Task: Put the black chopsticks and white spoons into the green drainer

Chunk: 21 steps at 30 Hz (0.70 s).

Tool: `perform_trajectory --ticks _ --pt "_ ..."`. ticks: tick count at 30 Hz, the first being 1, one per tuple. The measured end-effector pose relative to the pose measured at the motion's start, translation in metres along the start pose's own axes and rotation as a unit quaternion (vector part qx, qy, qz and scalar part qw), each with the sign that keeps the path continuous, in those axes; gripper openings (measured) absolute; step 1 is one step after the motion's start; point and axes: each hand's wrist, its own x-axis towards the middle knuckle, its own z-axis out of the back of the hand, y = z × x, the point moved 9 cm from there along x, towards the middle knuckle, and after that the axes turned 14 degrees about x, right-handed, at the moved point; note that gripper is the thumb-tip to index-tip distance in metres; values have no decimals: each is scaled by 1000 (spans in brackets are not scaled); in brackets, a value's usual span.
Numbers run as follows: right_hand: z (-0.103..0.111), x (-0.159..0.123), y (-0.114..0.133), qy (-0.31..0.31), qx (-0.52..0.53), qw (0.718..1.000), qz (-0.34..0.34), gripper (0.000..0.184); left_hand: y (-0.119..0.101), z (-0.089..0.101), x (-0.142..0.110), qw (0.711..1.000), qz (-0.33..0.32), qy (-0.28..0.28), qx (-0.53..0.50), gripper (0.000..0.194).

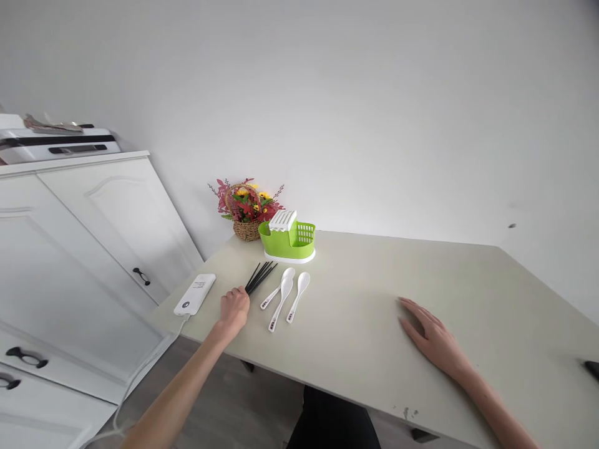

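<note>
My left hand is closed around one end of a bunch of black chopsticks, whose thin ends fan out toward the back of the table. Just right of it lie three white spoons, two of them overlapping and one apart. Behind the spoons stands a green utensil holder with a white slotted top piece and a white base. On the right side of the table my right hand rests flat, thumb apart from the fingers, with nothing in it.
A white power bank with a cable lies at the table's left edge. A wicker basket of artificial flowers stands against the wall behind the holder. White cabinets flank the table on the left. A dark object shows at the far right edge.
</note>
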Motion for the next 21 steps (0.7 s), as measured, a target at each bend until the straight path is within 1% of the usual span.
perform_trajectory --ticks 3,5,8,10,12,14,15,18,19,21 --pt "0 0 3 4 11 1000 5 58 0 -4 -6 1000 12 -12 -9 35" --pt "1 0 5 2 17 1000 10 58 3 -6 -10 999 16 -20 -21 34" --pt "1 1 7 -7 23 1000 12 57 11 -7 -18 998 24 -35 -39 38" --pt "2 2 7 -14 24 1000 10 56 13 -2 -24 996 35 -53 -68 38" --pt "2 3 9 -19 25 999 9 56 8 11 -30 989 35 -86 -118 32" --pt "2 4 10 -20 26 999 10 55 -9 31 -35 979 13 -111 -168 27" --pt "2 4 11 -20 26 999 9 55 -24 40 -37 977 -8 -109 -186 27" --pt "2 6 10 -20 25 999 -2 55 -80 60 -42 969 -80 -73 -222 27" --pt "2 6 10 -19 25 999 -4 55 -99 66 -45 968 -94 -72 -220 27" --pt "2 8 10 -18 26 999 0 54 -136 71 -51 971 -126 -61 -195 28"
